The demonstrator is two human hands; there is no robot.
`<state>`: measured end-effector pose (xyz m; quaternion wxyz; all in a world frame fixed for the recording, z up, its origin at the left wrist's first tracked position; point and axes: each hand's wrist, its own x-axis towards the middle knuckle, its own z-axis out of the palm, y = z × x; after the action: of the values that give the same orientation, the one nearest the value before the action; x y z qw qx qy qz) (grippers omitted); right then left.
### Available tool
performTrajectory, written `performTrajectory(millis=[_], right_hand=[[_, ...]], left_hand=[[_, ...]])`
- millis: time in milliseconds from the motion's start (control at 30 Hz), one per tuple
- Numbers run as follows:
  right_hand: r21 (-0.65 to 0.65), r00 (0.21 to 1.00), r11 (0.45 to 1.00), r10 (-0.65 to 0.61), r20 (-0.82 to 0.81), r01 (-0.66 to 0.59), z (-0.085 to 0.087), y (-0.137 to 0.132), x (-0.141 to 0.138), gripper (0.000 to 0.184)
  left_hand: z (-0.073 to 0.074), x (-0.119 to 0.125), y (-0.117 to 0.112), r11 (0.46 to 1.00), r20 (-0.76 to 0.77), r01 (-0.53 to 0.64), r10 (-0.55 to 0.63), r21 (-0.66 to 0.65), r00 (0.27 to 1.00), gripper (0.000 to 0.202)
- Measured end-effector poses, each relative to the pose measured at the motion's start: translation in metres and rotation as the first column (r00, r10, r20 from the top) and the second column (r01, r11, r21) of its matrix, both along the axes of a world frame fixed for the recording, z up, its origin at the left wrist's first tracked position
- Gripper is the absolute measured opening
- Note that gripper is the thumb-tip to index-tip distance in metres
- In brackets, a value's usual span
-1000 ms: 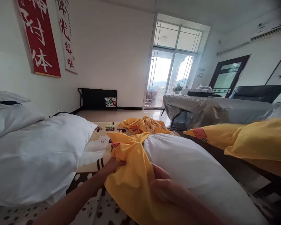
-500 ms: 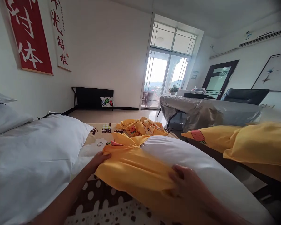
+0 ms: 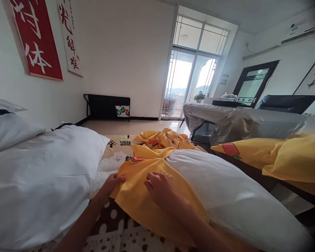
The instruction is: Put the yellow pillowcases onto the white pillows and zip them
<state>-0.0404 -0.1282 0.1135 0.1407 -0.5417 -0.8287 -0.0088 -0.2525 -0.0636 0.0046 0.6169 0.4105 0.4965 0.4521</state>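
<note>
A yellow pillowcase with a carrot print lies partly over a white pillow, which sticks out bare to the right. At the case's left edge my left hand is closed, thumb on top, with the cloth in its grip. My right hand is over the middle of the case, palm down, its fingers loosely bent and thumb slightly apart. No cloth shows between those fingers; whether they touch the fabric is hard to see.
White pillows are piled at left. Crumpled yellow cloth lies beyond on the patterned bedding. More yellow pillows are at right. Behind stand a plastic-covered table and a black folded frame.
My right hand has moved left from the case's right side to its middle, letting go of the cloth there. My left hand keeps its hold. The camera view has shifted slightly.
</note>
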Motion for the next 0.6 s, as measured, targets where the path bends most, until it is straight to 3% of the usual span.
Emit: performTrajectory(millis=[133, 267, 400, 600], right_hand=[[-0.075, 0.991, 0.996, 0.026, -0.135, -0.037, -0.029, 0.029, -0.036, 0.029], [-0.094, 0.923, 0.986, 0.090, -0.373, -0.134, -0.058, 0.043, -0.040, 0.021], [-0.155, 0.862, 0.960, 0.130, -0.490, -0.233, -0.064, 0.036, -0.034, 0.012], [-0.089, 0.833, 0.991, 0.032, -0.552, -0.097, -0.074, 0.027, -0.043, 0.005]], left_hand=[[0.013, 0.010, -0.011, 0.997, 0.092, -0.035, 0.029, 0.064, 0.995, 0.041], [0.018, 0.023, -0.021, 0.993, 0.175, -0.075, 0.057, 0.093, 0.983, 0.046], [0.019, 0.029, -0.021, 0.985, 0.118, -0.130, 0.116, 0.115, 0.986, 0.048], [0.027, 0.028, -0.023, 0.981, -0.031, -0.128, 0.134, 0.143, 0.991, 0.047]])
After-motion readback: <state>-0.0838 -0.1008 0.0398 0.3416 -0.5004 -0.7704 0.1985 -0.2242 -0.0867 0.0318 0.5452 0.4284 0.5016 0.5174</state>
